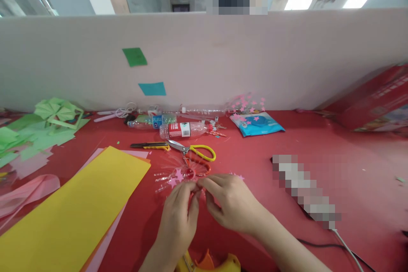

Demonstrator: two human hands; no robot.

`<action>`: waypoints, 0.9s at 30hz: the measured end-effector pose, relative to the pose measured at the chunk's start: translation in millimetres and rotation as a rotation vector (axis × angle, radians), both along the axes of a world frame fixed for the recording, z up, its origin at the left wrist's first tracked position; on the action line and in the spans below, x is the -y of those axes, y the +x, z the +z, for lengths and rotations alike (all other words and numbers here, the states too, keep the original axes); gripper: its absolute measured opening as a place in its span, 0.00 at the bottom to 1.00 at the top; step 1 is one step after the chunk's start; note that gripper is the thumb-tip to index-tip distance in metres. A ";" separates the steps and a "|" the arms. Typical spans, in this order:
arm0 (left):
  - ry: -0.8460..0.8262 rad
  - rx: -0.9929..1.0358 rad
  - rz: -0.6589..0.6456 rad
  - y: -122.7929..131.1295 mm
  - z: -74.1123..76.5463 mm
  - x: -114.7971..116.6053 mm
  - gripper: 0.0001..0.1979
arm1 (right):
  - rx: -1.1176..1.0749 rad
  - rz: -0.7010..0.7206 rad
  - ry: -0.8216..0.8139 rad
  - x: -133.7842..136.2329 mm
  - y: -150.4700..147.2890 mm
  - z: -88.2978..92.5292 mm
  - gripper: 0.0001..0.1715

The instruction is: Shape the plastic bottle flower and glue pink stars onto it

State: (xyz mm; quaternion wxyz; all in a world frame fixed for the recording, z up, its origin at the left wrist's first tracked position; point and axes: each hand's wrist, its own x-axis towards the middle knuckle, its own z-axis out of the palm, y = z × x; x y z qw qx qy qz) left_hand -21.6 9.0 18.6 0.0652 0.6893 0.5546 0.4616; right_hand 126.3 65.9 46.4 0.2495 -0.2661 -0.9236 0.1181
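Note:
My left hand and my right hand meet low in the middle of the red table. Both pinch the near edge of a clear plastic piece cut into spread strips, with pink stars and a red centre. Fingers of both hands are curled together on it. Just behind lie yellow-handled scissors and a yellow utility knife. A yellow and orange tool sits below my wrists at the bottom edge.
A large yellow paper sheet lies at left, green folded paper further left. Plastic bottles and a blue packet lie near the white partition. A red box stands right. A cable runs at lower right.

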 end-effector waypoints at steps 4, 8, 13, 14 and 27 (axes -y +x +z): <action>-0.046 0.004 -0.014 -0.6 -0.8 -1.0 0.07 | 0.096 -0.050 -0.032 2.1 0.4 5.8 0.11; -0.121 0.001 -0.001 -2.2 -2.2 -1.1 0.06 | 0.221 -0.131 -0.050 3.1 0.4 12.1 0.08; -0.146 0.039 -0.022 -3.2 2.8 -1.0 0.06 | 0.435 -0.241 -0.073 4.1 0.4 13.8 0.08; -0.141 0.051 -0.033 -3.2 3.9 -1.1 0.05 | 0.458 -0.253 -0.076 5.3 0.6 13.4 0.08; -0.370 0.106 -0.053 -7.2 5.2 -4.3 0.12 | 0.446 -0.270 -0.115 29.0 4.4 7.5 0.11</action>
